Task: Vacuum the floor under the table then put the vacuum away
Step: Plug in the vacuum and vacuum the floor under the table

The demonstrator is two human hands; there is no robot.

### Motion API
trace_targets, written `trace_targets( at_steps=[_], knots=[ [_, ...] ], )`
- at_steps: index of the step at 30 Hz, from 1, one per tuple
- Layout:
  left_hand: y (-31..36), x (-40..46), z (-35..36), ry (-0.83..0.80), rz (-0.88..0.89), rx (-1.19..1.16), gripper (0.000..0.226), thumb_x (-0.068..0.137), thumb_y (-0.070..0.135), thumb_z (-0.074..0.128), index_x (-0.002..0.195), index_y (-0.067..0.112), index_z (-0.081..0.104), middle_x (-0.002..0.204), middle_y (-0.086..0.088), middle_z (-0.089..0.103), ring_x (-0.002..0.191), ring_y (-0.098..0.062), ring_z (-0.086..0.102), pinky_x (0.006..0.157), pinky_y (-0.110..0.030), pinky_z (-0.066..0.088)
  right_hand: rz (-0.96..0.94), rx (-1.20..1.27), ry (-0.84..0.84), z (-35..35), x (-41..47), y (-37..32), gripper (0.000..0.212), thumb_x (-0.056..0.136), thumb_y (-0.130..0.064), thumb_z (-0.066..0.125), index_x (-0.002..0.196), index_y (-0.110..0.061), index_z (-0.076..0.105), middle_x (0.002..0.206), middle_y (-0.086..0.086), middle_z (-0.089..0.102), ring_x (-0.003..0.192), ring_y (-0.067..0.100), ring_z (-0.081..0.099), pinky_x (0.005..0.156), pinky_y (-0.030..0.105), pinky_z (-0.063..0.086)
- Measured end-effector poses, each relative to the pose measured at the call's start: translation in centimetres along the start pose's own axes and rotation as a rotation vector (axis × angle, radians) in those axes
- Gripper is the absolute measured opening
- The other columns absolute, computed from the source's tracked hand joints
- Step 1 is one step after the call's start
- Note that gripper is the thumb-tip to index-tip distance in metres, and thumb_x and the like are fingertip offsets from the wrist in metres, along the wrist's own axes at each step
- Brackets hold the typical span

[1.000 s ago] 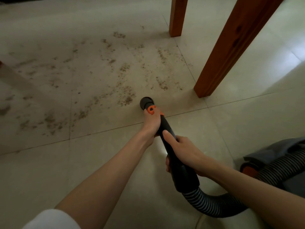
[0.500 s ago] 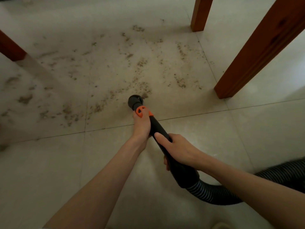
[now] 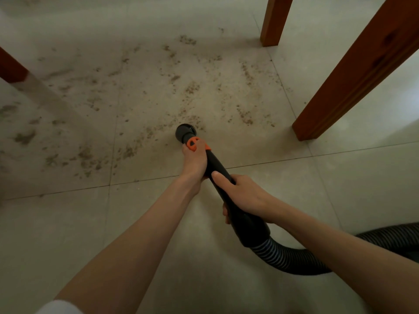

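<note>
1. Clearly, in the head view, the step in hand is the vacuuming itself. The nozzle [image 3: 185, 131] of the vacuum wand [image 3: 223, 186] sits at the near edge of the scattered dirt [image 3: 190, 89] on the tiled floor [image 3: 68, 234], between the wooden table legs [image 3: 353, 71].
2. The left hand [image 3: 194, 162] grasps the wand far forward, fingers wrapped just behind the orange collar [image 3: 192, 143]. The right hand [image 3: 240, 193] grasps the thicker black grip further back, thumb laid along the top.
3. To do this well, I judge the mouth should stay low against the tile and travel in slow, overlapping strokes away from the body, out toward the far leg [image 3: 273, 19]. The front hand steers while the rear one pushes. Debris reaches left toward another leg [image 3: 11, 66], so that side needs passes too.
4. The wand's long axis runs from lower right to upper left in the picture, tilted down, with its open end pointing forward and slightly left at the dirt.
5. The ribbed hose [image 3: 294, 259] curves off to the right edge; it could snag the near leg on wide sweeps.
</note>
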State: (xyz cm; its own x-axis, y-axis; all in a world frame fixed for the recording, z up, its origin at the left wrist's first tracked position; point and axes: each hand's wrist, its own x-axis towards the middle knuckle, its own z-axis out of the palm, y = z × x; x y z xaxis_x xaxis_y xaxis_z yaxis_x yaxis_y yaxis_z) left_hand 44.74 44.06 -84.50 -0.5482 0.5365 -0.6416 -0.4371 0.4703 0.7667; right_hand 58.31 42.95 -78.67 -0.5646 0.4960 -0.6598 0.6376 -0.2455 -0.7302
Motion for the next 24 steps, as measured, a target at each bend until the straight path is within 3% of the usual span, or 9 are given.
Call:
trace_targets(
  at_steps=[7, 13, 19, 22, 24],
  knots=[
    [0.5, 1.1, 0.3, -0.013, 0.020, 0.039, 0.046, 0.096, 0.027, 0.040, 0.138, 0.010, 0.032, 0.080, -0.003, 0.046, 0.064, -0.017, 0.049, 0.049, -0.028, 0.042, -0.018, 0.032, 0.002, -0.3, 0.9, 0.0, 0.049, 0.094, -0.054, 0.039, 0.094, -0.006, 0.051, 0.061, 0.009, 0.064, 0.052, 0.024, 0.064, 0.052, 0.028, 0.052],
    [0.8, 0.6, 2.7, -0.111, 0.015, 0.104, 0.046, 0.096, 0.028, 0.041, 0.137, 0.012, 0.029, 0.084, -0.004, 0.048, 0.067, -0.017, 0.051, 0.053, -0.030, 0.044, 0.002, 0.136, 0.076, -0.9, 0.0, 0.9, 0.051, 0.095, -0.053, 0.039, 0.104, -0.005, 0.051, 0.062, 0.009, 0.065, 0.053, 0.025, 0.064, 0.054, 0.030, 0.053],
    [1.4, 0.7, 4.0, -0.206, -0.007, 0.133, 0.045, 0.094, 0.027, 0.043, 0.136, 0.013, 0.032, 0.080, -0.003, 0.048, 0.062, -0.016, 0.050, 0.050, -0.028, 0.043, 0.015, 0.207, 0.160, -1.4, -0.1, 1.0, 0.046, 0.094, -0.054, 0.041, 0.098, -0.010, 0.053, 0.064, 0.010, 0.065, 0.056, 0.025, 0.064, 0.055, 0.030, 0.053],
    [1.9, 0.5, 4.9, -0.235, -0.007, 0.115, 0.034, 0.094, 0.025, 0.044, 0.125, 0.014, 0.040, 0.076, -0.003, 0.046, 0.058, -0.015, 0.047, 0.051, -0.027, 0.042, 0.014, 0.231, 0.198, -1.6, 0.2, 0.8, 0.044, 0.094, -0.054, 0.041, 0.095, -0.011, 0.053, 0.066, 0.013, 0.066, 0.057, 0.026, 0.064, 0.056, 0.032, 0.055],
    [2.2, 0.4, 5.4, -0.257, 0.007, 0.112, 0.015, 0.094, 0.023, 0.044, 0.107, 0.016, 0.045, 0.074, -0.003, 0.045, 0.058, -0.015, 0.046, 0.052, -0.028, 0.041, 0.021, 0.258, 0.213, -1.8, 0.2, 0.9, 0.045, 0.094, -0.054, 0.042, 0.095, -0.010, 0.053, 0.066, 0.013, 0.066, 0.056, 0.026, 0.064, 0.057, 0.032, 0.055]
  ],
)
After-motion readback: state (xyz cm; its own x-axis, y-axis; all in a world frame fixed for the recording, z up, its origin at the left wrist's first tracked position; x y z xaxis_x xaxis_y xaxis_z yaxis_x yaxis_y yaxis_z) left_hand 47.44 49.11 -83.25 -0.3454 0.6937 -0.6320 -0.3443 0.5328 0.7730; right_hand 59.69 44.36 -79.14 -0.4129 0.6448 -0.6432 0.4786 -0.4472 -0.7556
